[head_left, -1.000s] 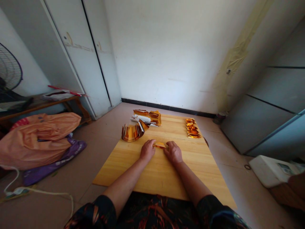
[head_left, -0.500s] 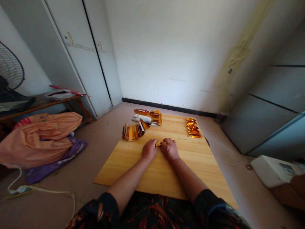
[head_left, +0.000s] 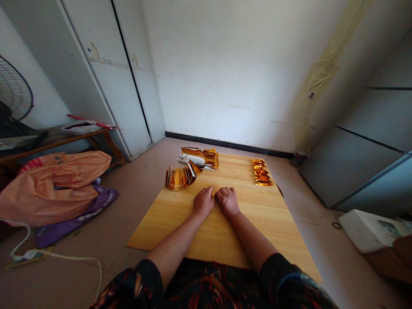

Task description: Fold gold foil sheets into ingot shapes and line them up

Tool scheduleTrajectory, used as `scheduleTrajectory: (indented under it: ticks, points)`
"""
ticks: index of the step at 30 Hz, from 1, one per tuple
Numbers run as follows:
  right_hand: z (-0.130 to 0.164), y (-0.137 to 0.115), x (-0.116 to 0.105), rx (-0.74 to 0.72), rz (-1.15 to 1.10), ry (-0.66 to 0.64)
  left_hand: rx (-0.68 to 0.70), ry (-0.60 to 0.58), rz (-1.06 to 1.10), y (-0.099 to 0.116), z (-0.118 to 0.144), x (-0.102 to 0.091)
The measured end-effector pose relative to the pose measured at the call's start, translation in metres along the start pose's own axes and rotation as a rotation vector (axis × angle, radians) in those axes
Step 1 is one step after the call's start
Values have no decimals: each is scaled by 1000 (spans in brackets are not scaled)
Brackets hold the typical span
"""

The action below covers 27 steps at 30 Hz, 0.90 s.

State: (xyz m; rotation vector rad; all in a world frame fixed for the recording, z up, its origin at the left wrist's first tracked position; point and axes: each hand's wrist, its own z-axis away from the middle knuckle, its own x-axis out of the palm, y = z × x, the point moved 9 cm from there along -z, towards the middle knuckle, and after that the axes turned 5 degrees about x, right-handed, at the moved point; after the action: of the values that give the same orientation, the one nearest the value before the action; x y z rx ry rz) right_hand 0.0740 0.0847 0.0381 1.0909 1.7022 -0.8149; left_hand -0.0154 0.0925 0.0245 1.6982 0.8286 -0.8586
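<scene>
Close together over the middle of the wooden board (head_left: 257, 227), my left hand (head_left: 203, 201) and my right hand (head_left: 228, 201) both grip a small piece of gold foil paper (head_left: 213, 193). Fingers are curled round it, so only a sliver shows between them. Just beyond my left hand lies a curved stack of gold foil sheets (head_left: 178, 178). Behind that are more gold foil sheets (head_left: 210, 158) and a white bundle (head_left: 191, 160). A row of folded gold foil pieces (head_left: 261, 174) lies near the board's far right edge.
A white wall (head_left: 225, 86) stands behind the board, with a grey cabinet (head_left: 106, 77) to the left. An orange bag (head_left: 61, 184), a purple bag (head_left: 77, 219) and a white cable (head_left: 71, 258) lie on the left. At the right sits a white box (head_left: 367, 231).
My hands have drawn slightly closer together, and less of the gold foil paper shows between them. The stacks and the row of folded pieces stay where they were.
</scene>
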Motion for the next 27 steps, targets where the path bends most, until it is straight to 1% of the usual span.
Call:
scheduleTrajectory:
  ticks: [2, 6, 8, 13, 22, 27]
  points:
    - [0, 2, -2, 15, -14, 29, -27, -3, 27, 0, 0, -1]
    - [-1, 7, -8, 60, -42, 80, -135, -2, 92, -7, -1, -1]
    - [-1, 8, -12, 66, -54, 97, -167, -3, 134, -9, -2, 0]
    - [-2, 11, -15, 80, -67, 100, -187, -2, 232, -10, -4, 5]
    - [1, 13, -13, 146, -86, 105, -162, -94, 111, -3, -3, 6]
    - [-1, 12, -15, 152, -88, 93, -164, -105, 102, -3, -2, 7]
